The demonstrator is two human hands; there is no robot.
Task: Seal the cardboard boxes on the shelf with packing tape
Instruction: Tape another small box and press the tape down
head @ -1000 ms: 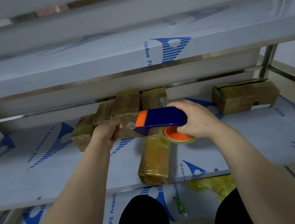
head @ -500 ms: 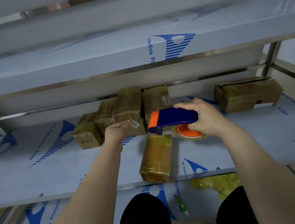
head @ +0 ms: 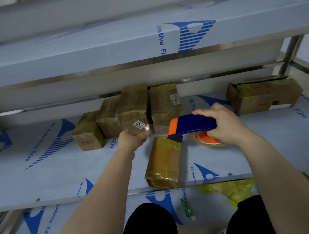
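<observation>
A: How far along is the sealing?

B: Starting at the left, the row of boxes (head: 129,110) at the far side of the shelf (head: 39,182) is shiny with tape, so I'd call those done.

A: And the hands?

B: The left hand (head: 132,140) pinches the free end of the tape (head: 149,127), just in front of that row. To its right, the long box (head: 163,165) at the near edge looks wrapped too. The right hand (head: 225,124) grips the blue tape dispenser (head: 192,124) above the shelf, with a strip stretched between the two hands.

A: What's left?

B: The lone box (head: 263,95) far right shows a gap along its top edge. I'd judge that one isn't sealed yet.
</observation>
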